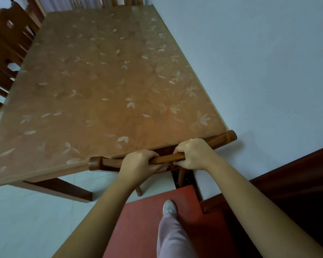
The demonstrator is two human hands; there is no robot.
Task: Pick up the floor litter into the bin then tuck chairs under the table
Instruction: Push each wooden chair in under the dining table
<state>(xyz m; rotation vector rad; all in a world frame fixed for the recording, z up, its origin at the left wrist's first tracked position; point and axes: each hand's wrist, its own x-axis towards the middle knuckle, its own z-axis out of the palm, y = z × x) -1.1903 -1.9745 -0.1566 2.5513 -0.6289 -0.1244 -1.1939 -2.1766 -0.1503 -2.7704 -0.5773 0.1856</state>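
Gripping the top rail of a wooden chair (220, 139), both hands are closed around it side by side: the left hand (138, 162) toward the rail's left end, the right hand (193, 153) just right of the middle. The chair sits at the near end of the bench (101, 81), its back rail touching or almost touching the bench edge, seat hidden beneath, so it looks nearly tucked.

Solid wood like this should be stiff and fairly heavy, not fragile, and the smooth varnished rail may be a little slippery. The top rail is the sensible place to hold, hands spread for an even push so the legs slide straight across the pale tiled floor (26, 220) without twisting.

Counting: one chair in hand; at least one more chair back (9, 43) shows along the bench's far left side, blurred. One bench. No litter and no bin are in view. One shoe (169, 206) stands on a red mat (138, 220).
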